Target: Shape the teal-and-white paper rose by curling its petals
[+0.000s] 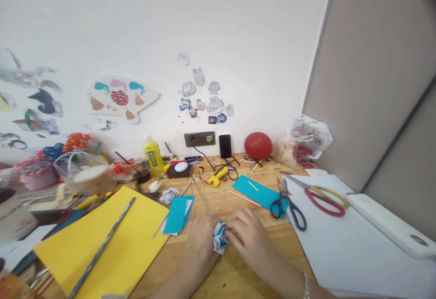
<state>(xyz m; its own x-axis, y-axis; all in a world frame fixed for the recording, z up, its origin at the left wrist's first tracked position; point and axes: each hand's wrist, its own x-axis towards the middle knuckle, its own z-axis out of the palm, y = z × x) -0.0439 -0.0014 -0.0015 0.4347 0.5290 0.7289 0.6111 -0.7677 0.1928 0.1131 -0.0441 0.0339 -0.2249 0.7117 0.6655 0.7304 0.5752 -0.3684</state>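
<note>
A crumpled ball of white and blue paper (220, 237) is held between my two hands just above the wooden table (235, 271). My left hand (203, 235) curls against its left side. On the right side, the bent fingers of my right hand (248, 233) press on it. Folded blue paper (177, 215) lies beyond my left hand, next to a crumpled white paper (169, 194). Past my right hand are a blue strip (254, 190) and black-handled scissors (284, 203).
Yellow paper (112, 240) with a dark patterned stick covers the left side. White sheets (320, 240) and red-and-yellow-handled scissors (323, 196) lie right. Toward the wall stand a yellow bottle (154, 154), a yellow glue gun (218, 177), a phone (225, 146) and a red balloon (258, 145).
</note>
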